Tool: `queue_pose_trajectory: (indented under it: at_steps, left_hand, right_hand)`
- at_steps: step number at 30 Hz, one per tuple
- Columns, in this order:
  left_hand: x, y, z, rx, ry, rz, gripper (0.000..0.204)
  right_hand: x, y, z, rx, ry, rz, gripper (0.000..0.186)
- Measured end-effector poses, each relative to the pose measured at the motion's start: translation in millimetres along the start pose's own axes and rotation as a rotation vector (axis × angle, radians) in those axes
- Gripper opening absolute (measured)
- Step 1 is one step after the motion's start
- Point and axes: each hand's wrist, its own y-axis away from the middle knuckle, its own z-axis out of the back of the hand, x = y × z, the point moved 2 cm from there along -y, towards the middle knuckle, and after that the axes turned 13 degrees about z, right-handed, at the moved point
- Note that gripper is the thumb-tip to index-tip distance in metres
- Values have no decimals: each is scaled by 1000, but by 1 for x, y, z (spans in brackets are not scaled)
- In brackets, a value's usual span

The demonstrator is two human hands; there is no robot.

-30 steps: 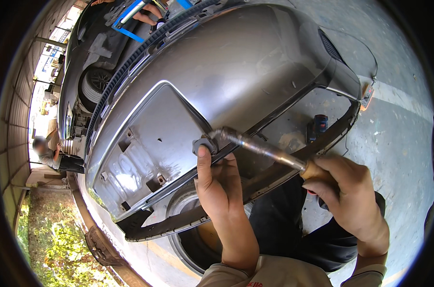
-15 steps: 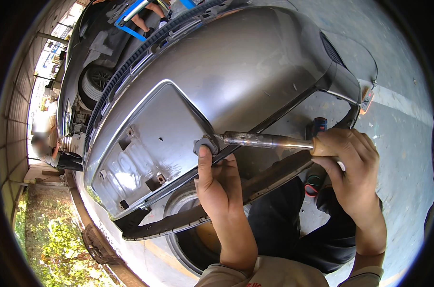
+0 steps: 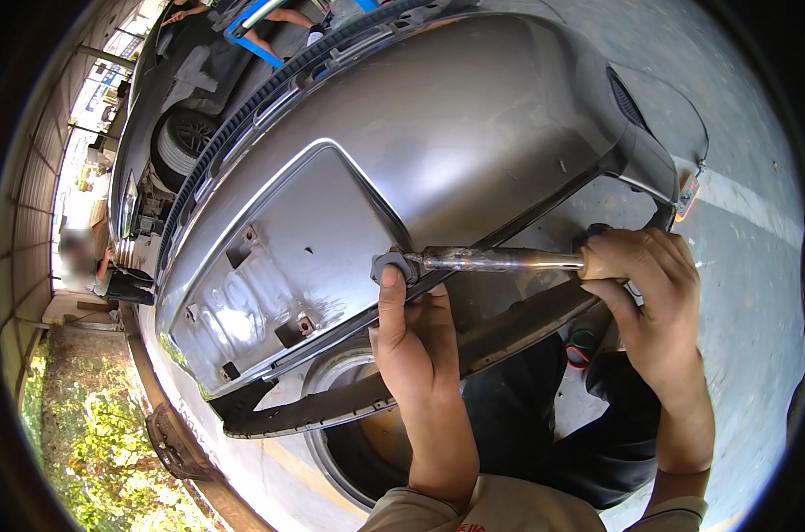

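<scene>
A large grey car bumper (image 3: 473,115) lies in front of me, its recessed panel facing up. My left hand (image 3: 418,341) pinches the lower edge of that recess. Its thumb presses a small flat grey piece (image 3: 390,264) onto the surface, while the other fingers curl under the edge, partly hidden. In my right hand (image 3: 651,301) is a soldering iron (image 3: 509,259), gripped by its wooden handle. The iron's long metal barrel points left, and its tip meets the bumper edge right beside my thumb and the grey piece. Whether the tip touches the piece, I cannot tell.
A tyre (image 3: 345,461) lies under the bumper's near side. Behind the bumper stand a dark car with an exposed wheel (image 3: 185,142) and a blue frame (image 3: 251,40) beside another person's legs. Someone else stands at far left (image 3: 123,282). A cable (image 3: 686,97) crosses the floor at right.
The bumper and my left hand appear slightly further right in the view. My right hand has shifted a little left, and the iron's tip stays near the left thumb.
</scene>
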Motion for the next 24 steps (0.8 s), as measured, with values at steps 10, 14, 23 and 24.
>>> queue_pose_trajectory:
  at_steps: [10,14,23,24]
  left_hand:
    - [-7,1,5,10,18,14,21]
    - [-7,1,7,17,12,6,20]
    - [-7,1,11,28,2,-17,21]
    - [-7,2,11,28,4,-15,22]
  right_hand:
    - [6,0,-5,5,-50,-9,29]
    - [7,0,-5,9,-58,-11,29]
    - [4,2,-6,24,-87,-15,30]
    - [4,3,-6,23,-90,-17,30]
